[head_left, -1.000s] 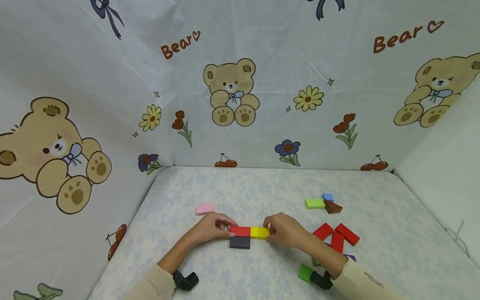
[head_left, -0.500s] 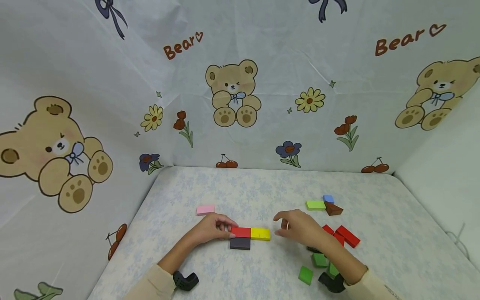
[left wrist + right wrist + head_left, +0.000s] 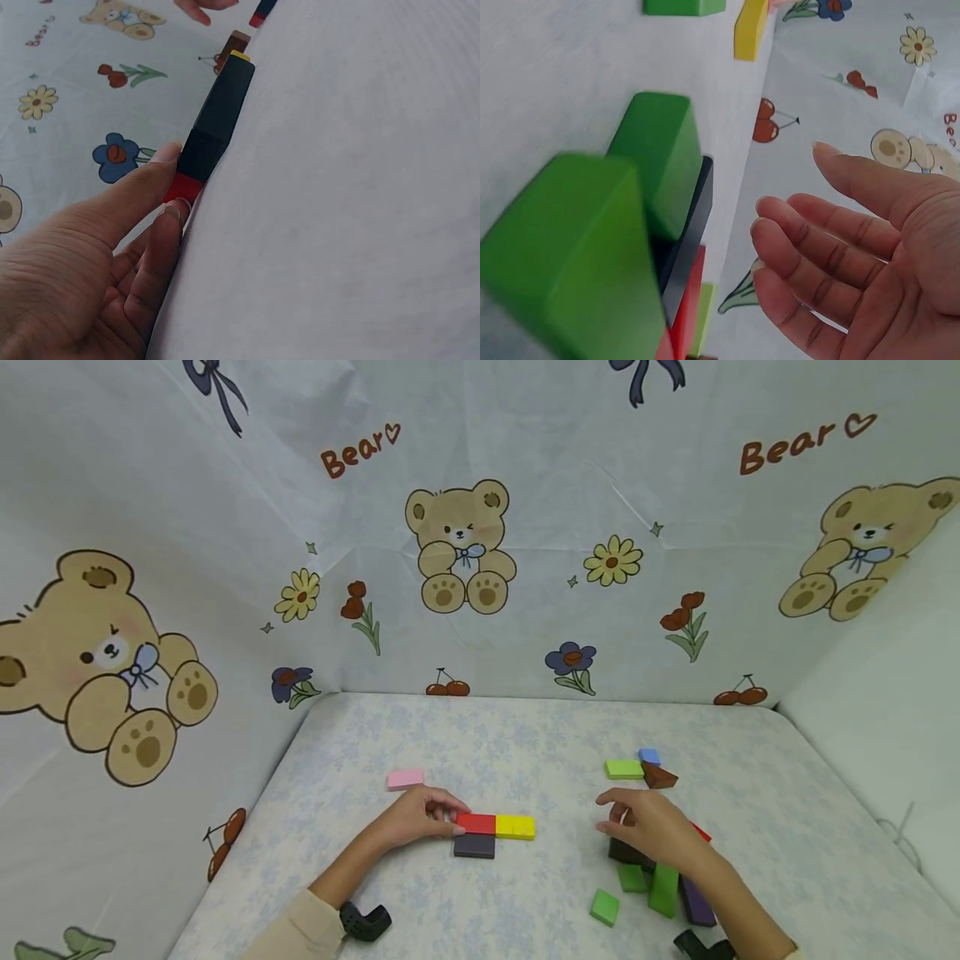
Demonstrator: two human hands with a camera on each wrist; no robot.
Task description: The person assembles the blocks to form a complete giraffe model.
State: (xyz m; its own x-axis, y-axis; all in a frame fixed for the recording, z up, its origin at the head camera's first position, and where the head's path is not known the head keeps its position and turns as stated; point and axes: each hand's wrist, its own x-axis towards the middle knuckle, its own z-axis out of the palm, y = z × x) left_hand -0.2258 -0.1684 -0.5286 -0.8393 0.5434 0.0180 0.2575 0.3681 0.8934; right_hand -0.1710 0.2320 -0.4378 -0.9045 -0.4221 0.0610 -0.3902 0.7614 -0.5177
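Left grip (image 3: 422,814) pinches the left end of a red block (image 3: 477,823) lying on the bench (image 3: 360,735), near its middle. Right grip (image 3: 651,827) is released, fingers loosely bent, near a dark block (image 3: 630,853). End to end with the red block lies a yellow block (image 3: 515,827); a dark grey block (image 3: 474,846) sits against the red one's near side.

Pale, with mottled blue-grey patterning, the bench runs back to a creased white cloth (image 3: 540,485) printed with winking bears, flowers, cherries and "Bear" lettering. Plain white covering (image 3: 885,693) hangs at the right. A pink block (image 3: 405,779) lies just beyond the left hand; on the right side are a lime block (image 3: 624,769), a blue block (image 3: 649,756), a brown triangular block (image 3: 659,776), green blocks (image 3: 663,890) and a purple block (image 3: 697,906).
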